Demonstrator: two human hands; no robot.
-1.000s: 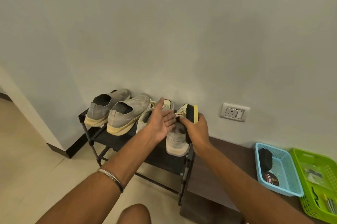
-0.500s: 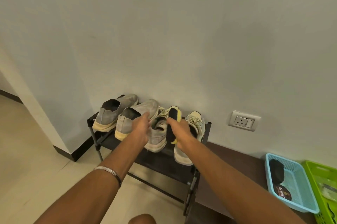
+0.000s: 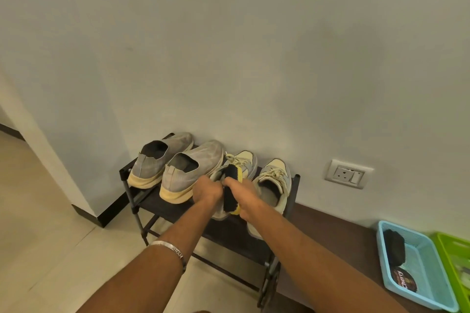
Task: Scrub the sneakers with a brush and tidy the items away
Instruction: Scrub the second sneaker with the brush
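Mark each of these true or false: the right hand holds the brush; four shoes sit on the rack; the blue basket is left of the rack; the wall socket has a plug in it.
The right hand holds the brush: true.
Four shoes sit on the rack: true.
The blue basket is left of the rack: false, it is to the right.
The wall socket has a plug in it: false, nothing is plugged in.

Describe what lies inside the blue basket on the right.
The blue basket holds a black brush-like item and a round dark tin with lettering. The basket's near wall covers anything lower down.
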